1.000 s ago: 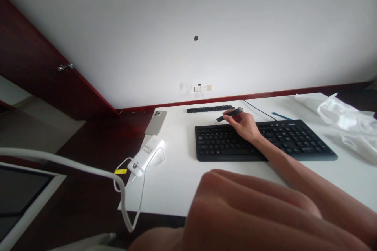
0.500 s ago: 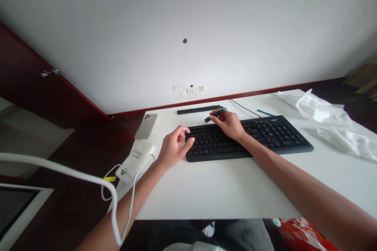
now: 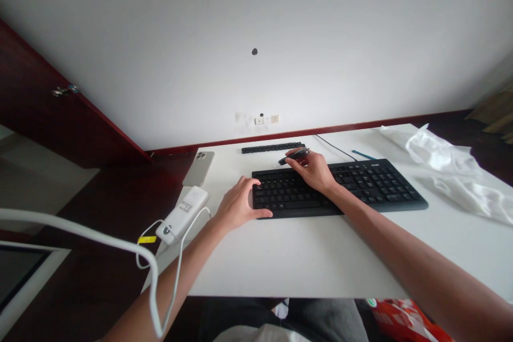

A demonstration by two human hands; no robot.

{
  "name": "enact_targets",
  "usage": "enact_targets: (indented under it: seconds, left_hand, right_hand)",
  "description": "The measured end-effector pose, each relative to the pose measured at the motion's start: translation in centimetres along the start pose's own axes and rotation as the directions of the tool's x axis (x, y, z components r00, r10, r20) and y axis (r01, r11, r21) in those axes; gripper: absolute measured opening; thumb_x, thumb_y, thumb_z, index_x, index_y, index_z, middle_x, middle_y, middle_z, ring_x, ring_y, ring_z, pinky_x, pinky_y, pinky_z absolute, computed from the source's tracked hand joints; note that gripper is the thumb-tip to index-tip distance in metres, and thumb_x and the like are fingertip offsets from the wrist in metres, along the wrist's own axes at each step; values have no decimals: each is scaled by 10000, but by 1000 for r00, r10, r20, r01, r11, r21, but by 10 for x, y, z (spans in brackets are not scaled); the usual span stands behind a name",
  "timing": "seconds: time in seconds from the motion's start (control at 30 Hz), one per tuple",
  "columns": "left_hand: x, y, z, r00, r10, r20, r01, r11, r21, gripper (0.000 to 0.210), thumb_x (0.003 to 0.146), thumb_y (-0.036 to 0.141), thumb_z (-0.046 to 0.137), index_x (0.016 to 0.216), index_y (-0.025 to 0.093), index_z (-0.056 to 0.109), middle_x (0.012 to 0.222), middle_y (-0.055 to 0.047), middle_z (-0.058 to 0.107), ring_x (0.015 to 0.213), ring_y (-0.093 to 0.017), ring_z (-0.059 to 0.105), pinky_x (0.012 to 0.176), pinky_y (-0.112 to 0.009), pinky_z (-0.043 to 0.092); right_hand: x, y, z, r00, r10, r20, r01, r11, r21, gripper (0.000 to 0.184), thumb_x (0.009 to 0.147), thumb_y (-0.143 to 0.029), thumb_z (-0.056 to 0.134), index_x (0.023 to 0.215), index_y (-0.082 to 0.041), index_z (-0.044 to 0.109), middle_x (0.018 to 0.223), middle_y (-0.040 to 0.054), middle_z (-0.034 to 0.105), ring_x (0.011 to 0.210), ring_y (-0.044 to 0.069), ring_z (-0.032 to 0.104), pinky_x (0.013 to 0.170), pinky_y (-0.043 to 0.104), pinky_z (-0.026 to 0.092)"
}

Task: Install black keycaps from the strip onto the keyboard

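Observation:
A black keyboard (image 3: 377,184) lies across the middle of the white table. My left hand (image 3: 238,203) grips its left end, the thumb on the front edge and the fingers at the back left corner. Above the keyboard's back edge, my right hand (image 3: 315,171) is closed on a slim black handheld tool (image 3: 294,156). The tool's tip points left, and thin pale wire seems to show near it. Behind it lies a row of small black pieces (image 3: 272,147), which look like keycaps.
A phone (image 3: 199,168) and a white power bank (image 3: 186,211) with a cable (image 3: 180,256) are on the table's left side. A blue stick (image 3: 363,154) lies behind the keyboard. Crumpled white plastic (image 3: 436,149) covers part of the right side.
My left hand has closed onto the keyboard's left end, its thumb moving down to the front edge. The tool in my right hand has tilted slightly flatter.

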State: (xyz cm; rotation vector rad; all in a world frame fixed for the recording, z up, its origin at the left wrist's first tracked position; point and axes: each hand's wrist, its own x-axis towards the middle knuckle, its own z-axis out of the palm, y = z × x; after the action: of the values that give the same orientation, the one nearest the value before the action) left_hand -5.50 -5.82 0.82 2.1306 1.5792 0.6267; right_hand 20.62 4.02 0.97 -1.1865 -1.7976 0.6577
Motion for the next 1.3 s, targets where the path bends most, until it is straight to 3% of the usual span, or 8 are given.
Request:
enact_targets:
  seconds: [0.57, 0.83, 1.1, 1.3]
  left_hand:
    - [2, -4, 9, 997, -67, 25, 70, 980, -187, 781, 620, 596, 919, 1219, 277, 534, 1236, -47, 656, 1142, -286, 657, 982, -405, 517]
    - [1, -10, 15, 998, -62, 14, 63, 968, -244, 773, 635, 550, 925, 1240, 262, 538, 1214, -63, 673, 1103, -269, 661, 988, -423, 521]
    - [1, -7, 13, 997, -70, 20, 73, 974, -213, 754, 637, 535, 925, 1228, 263, 545, 1185, -63, 686, 1104, -282, 675, 960, -428, 539]
    - [1, -3, 9, 997, -70, 27, 74, 978, -194, 756, 645, 525, 922, 1237, 256, 537, 1186, -68, 688, 1112, -290, 672, 936, -418, 540]
  right_hand:
    - [3, -5, 0, 1000, 1, 16, -1, 1000, 4, 296, 934, -475, 667, 1012, -203, 754, 985, 68, 788, 769, 211, 690, 724, 344, 554]
    - [-6, -32, 23, 991, 42, 126, -87, 922, 378, 370, 944, -538, 644, 1021, -178, 679, 921, 72, 747, 825, 218, 724, 784, 332, 591]
    - [-10, -34, 28, 986, 13, 168, -50, 975, 215, 317, 978, -508, 593, 975, -196, 650, 827, 46, 718, 773, 216, 698, 743, 318, 543]
    - [-11, -32, 27, 978, 22, 207, -69, 973, 222, 323, 984, -514, 577, 978, -197, 644, 840, 53, 729, 788, 224, 711, 757, 324, 551]
